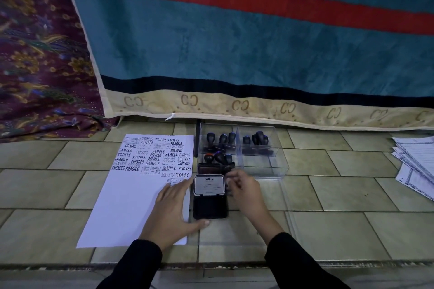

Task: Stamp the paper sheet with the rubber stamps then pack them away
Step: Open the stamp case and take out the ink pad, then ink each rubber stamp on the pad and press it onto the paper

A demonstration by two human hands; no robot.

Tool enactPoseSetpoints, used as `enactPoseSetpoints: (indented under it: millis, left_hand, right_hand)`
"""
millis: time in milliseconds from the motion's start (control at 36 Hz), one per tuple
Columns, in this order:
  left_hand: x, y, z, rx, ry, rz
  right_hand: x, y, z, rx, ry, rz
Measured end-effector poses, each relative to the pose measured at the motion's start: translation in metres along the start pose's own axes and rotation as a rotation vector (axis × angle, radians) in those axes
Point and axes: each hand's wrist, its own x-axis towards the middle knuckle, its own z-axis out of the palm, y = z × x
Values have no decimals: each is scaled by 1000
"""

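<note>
Here both hands bracket the ink pad (209,197): left hand (175,206) spread flat, right hand (244,189) grip unclear.

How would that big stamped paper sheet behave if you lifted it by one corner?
The paper sheet looks thin and lies flat, so it would probably droop and feel light. On the smooth floor tiles, a push would likely slide it.

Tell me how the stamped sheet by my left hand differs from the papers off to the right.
The stamped sheet is one flat page, its far part crowded with bold black words such as SAMPLE and FRAGILE and its near part blank; the papers on the right are a fanned pile with fine, unreadable print. The left hand rests on the sheet; nothing touches the pile. Both are white and lie on the tiled floor.
</note>
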Motion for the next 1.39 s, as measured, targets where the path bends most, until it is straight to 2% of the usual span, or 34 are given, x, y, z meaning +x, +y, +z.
enactPoseSetpoints:
  millis: [222,444,639,806,972,1250,1389]
  left_hand:
    - [0,1,-2,68,-17,19]
    - [1,-3,1,66,0,8]
    - [1,-3,1,89,15,53]
    - [4,-12,6,101,42,93]
    - [5,-13,8,104,45,106]
    - [6,-15,9,103,66,113]
    - [6,-15,9,89,60,111]
  right_hand:
    - [-1,-12,-4,-232,-44,-69]
    - [28,-48,-32,-291,133,-200]
    - [70,-69,-26,-639,-90,-184]
    - [74,-80,-15,-862,-66,-248]
    - [69,-74,-3,-956,-115,-264]
    - [76,-66,-9,-779,-188,-275]
    - [71,-69,-27,-549,-72,-276]
